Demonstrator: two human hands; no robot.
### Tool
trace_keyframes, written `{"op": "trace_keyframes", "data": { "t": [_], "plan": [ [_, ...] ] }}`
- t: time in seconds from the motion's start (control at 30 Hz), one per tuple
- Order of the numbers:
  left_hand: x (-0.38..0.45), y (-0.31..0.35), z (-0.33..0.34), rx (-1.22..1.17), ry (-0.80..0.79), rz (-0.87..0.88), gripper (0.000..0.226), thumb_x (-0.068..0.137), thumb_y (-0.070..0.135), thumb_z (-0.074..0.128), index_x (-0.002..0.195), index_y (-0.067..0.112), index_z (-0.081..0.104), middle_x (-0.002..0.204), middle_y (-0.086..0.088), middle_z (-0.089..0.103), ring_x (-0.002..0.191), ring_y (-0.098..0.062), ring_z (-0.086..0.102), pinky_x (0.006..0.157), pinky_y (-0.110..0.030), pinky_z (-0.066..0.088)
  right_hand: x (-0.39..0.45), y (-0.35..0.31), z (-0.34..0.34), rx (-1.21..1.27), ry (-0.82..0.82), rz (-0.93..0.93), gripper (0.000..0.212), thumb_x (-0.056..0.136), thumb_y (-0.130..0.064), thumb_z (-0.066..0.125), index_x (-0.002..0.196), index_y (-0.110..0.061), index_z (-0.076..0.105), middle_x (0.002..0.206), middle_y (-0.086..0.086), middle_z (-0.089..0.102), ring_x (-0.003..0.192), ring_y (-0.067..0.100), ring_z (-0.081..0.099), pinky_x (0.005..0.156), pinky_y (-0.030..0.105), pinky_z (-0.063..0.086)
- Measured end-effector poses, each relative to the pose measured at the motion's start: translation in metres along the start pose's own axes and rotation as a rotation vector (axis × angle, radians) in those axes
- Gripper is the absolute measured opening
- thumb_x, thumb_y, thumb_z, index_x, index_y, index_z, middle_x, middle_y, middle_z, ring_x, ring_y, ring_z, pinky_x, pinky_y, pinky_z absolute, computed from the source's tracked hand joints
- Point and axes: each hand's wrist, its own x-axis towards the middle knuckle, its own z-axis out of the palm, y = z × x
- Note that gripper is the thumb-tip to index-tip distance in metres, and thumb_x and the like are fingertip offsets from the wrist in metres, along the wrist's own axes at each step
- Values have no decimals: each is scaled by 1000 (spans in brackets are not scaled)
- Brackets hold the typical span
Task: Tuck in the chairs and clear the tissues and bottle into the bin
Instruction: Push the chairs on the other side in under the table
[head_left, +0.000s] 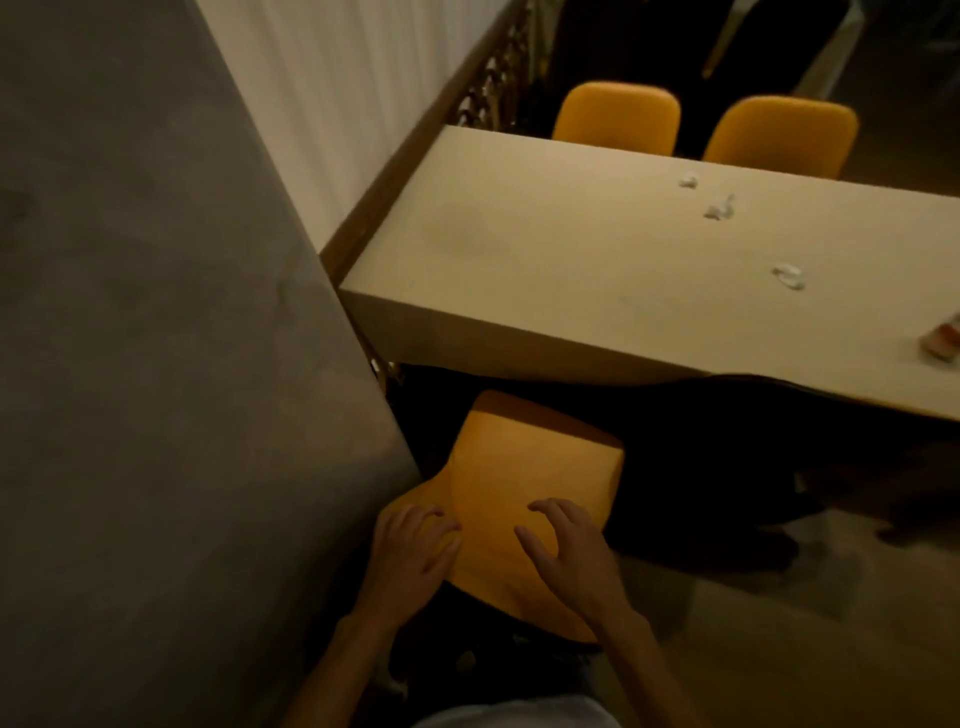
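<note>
Room: dim, grey wall at left, long table (545, 249).
Chair: near chair (524, 493) stands just short of the table edge.
Hands: left hand (415, 556) and right hand (566, 545), fingers loosely curled, holding nothing.
Advice: push squarely, clear of the wall.
Litter: tissues (719, 208), bottle (943, 340) on the table.

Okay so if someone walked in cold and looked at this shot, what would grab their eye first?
Most likely the mustard-yellow padded chair at the bottom centre, with the left hand and right hand spread loosely over its backrest. Next, the long pale beige table running off to the right, dotted with three small crumpled white tissues. Two more matching yellow chairs stand at its far side.
</note>
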Motion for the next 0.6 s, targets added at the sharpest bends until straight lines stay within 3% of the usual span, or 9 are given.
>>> {"op": "trace_keyframes", "data": {
  "t": [0.1, 0.23, 0.37, 0.6],
  "plan": [
    [-15, -12, 5, -3, -64, 21, 23, 98, 52, 40, 111, 44, 57, 121, 14, 52, 118, -10, 44, 98, -35, 29, -24, -3, 15, -3, 26, 65, 57, 90, -70, 36, 125, -31, 58, 130, -9, 57, 122, 10, 49, 95, 22, 37],
    [-28, -27, 12, 14, -119, 83, 32, 98, 56, 32, 112, 44, 59, 121, 12, 55, 117, -13, 47, 100, -36, 26, -51, -6, 39, 35, -5, 148, 64, 88, -75, 29, 127, -32, 56, 131, -8, 55, 121, 13, 51, 95, 27, 41],
    [-28, -35, 10, 32, -170, 118, 38, 98, 59, 29, 118, 43, 57, 122, 11, 54, 118, -12, 46, 105, -38, 23, -72, -18, 61, 71, 0, 210, 52, 95, -66, 35, 124, -29, 58, 123, -9, 59, 106, 11, 55, 85, 25, 44],
    [-18, -47, 11, 84, -241, 180, 39, 97, 64, 28, 122, 47, 51, 124, 14, 50, 119, -9, 43, 107, -37, 18, -81, -24, 89, -177, 94, 314, 66, 91, -74, 12, 123, -38, 58, 125, -15, 59, 116, 10, 51, 105, 34, 31]
  ]
}}
